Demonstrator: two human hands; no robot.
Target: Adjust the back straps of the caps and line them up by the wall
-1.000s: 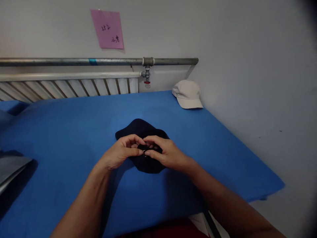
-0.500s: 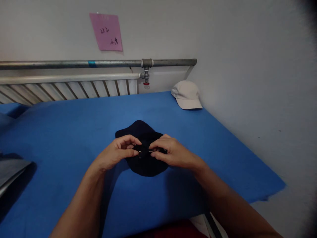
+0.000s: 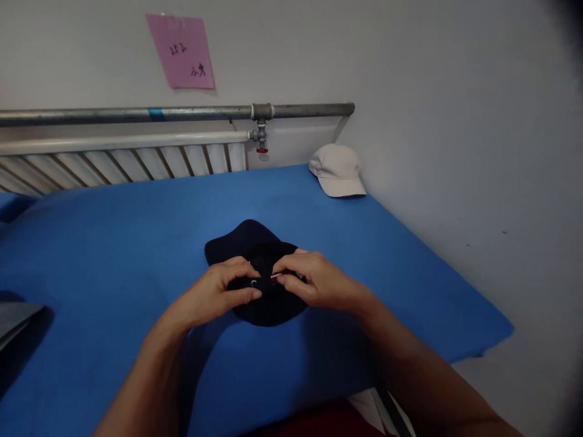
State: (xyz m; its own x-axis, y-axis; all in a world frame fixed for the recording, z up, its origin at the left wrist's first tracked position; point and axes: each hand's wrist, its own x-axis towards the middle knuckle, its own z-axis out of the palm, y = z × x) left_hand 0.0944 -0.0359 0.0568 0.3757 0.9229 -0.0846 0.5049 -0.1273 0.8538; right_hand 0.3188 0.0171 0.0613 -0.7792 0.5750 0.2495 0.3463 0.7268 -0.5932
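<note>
A dark navy baseball cap (image 3: 268, 311) lies on the blue sheet in front of me, its brim pointing to the far left. My left hand (image 3: 228, 285) grips the cap's back strap between thumb and fingers, beside a small light-coloured ring or buckle (image 3: 254, 283). From the other side my right hand (image 3: 314, 278) pinches the strap's right part, where a small red and white strip (image 3: 276, 277) shows at the fingertips. The fingers hide much of the strap and the cap's opening.
A beige cap (image 3: 337, 170) sits at the far right corner of the blue surface (image 3: 113, 243), against the wall. Behind run a metal pipe with a red-handled valve (image 3: 262, 142) and a white radiator (image 3: 173, 162). A grey-blue item (image 3: 18, 318) lies at the left edge.
My left thumb and fingers have shifted right along the strap. The red and white strip now shows at my right fingertips. The whole view has shifted slightly.
</note>
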